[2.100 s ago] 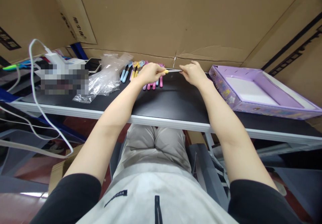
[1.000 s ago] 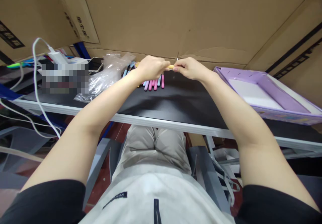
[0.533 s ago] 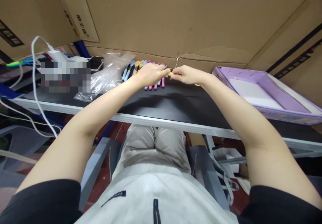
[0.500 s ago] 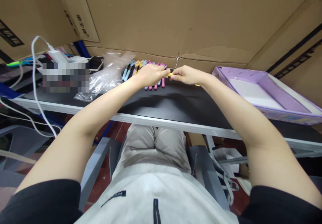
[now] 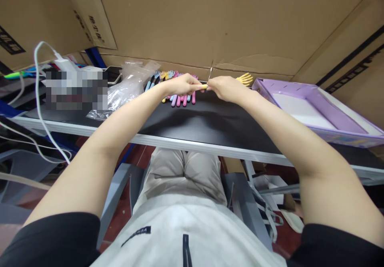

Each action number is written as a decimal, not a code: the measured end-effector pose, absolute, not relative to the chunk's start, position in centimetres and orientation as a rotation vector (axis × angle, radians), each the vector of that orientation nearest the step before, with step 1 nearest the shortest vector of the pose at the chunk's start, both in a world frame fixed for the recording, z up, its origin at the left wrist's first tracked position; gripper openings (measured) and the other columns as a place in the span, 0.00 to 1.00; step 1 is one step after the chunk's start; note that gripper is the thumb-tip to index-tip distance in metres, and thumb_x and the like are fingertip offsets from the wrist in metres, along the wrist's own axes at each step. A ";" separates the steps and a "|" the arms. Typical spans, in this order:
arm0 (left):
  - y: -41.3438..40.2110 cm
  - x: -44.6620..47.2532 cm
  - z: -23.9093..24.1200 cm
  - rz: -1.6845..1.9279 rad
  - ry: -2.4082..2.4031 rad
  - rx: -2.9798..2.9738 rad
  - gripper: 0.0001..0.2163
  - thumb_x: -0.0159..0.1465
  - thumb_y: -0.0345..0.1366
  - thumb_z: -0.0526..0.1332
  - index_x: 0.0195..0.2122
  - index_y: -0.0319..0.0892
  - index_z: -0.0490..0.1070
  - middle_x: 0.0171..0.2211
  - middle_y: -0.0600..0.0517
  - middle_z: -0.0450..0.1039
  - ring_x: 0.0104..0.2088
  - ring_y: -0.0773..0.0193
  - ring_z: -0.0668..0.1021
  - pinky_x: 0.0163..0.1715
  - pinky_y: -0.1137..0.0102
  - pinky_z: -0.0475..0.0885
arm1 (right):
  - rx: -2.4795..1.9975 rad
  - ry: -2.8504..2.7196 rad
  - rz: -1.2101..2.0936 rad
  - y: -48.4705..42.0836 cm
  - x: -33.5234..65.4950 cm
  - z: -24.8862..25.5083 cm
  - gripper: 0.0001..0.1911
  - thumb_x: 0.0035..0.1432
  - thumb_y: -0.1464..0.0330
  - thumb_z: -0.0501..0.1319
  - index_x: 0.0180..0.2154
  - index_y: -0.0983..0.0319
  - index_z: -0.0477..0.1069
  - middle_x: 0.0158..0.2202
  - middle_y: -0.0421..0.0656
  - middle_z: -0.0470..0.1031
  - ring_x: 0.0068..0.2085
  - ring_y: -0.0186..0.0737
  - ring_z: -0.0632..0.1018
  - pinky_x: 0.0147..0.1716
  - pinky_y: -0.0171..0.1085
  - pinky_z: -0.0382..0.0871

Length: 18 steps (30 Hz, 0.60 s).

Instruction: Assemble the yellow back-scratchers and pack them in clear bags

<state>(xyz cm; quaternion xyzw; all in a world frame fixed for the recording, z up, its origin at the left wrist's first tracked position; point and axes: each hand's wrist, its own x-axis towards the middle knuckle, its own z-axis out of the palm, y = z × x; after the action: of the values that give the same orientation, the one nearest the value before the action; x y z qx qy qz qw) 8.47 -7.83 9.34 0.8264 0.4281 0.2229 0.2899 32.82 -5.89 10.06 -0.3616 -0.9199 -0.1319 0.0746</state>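
Both my hands meet over the back of the black table (image 5: 210, 123). My left hand (image 5: 182, 85) pinches the yellow handle end of a small telescopic hand-shaped stick (image 5: 204, 86). My right hand (image 5: 225, 87) is closed round the same stick, and its yellow hand-shaped head (image 5: 245, 79) pokes out past my fingers to the right. Just behind my left hand lies a row of several similar sticks (image 5: 177, 97) with pink, blue and yellow handles.
A purple cardboard tray (image 5: 312, 111) with a white insert sits at the right. Crumpled clear plastic bags (image 5: 126, 89) lie left of the sticks, with a white charger and cable (image 5: 45, 83) further left. Big cardboard boxes (image 5: 195, 19) wall the back.
The stick was stretched out between my hands with its metal rod showing; my hands have since come together. The yellow hand-shaped head now shows beyond my right hand.
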 end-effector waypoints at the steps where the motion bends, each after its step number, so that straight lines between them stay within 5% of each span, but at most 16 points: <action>1: -7.6 8.3 9.5 0.602 1.126 2.187 0.33 0.69 0.73 0.67 0.42 0.42 0.83 0.19 0.55 0.62 0.21 0.64 0.70 0.27 0.65 0.65 | -1.050 -2.748 -0.423 -5.6 32.9 10.0 0.17 0.80 0.69 0.54 0.51 0.64 0.82 0.49 0.59 0.86 0.51 0.58 0.84 0.49 0.47 0.68; 8: -5.5 7.8 10.3 0.599 1.071 2.305 0.37 0.71 0.75 0.62 0.43 0.42 0.88 0.21 0.50 0.66 0.24 0.59 0.73 0.31 0.58 0.66 | -0.921 -2.641 -0.450 -3.4 33.2 9.4 0.19 0.80 0.68 0.51 0.48 0.63 0.81 0.47 0.60 0.85 0.51 0.60 0.81 0.52 0.52 0.68; 18: -5.4 9.6 7.0 0.780 1.517 2.804 0.13 0.73 0.39 0.62 0.45 0.42 0.87 0.45 0.39 0.89 0.52 0.44 0.88 0.48 0.61 0.75 | -1.037 -2.517 -0.091 -1.4 32.7 5.7 0.17 0.79 0.63 0.56 0.49 0.61 0.83 0.45 0.53 0.87 0.47 0.53 0.83 0.49 0.44 0.72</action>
<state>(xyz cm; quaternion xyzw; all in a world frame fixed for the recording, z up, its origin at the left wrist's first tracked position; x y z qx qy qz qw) 9.58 -5.44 7.04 0.8522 0.4611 0.2372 -0.0702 32.74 -1.44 5.66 -0.3724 -0.9040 -0.0327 0.2075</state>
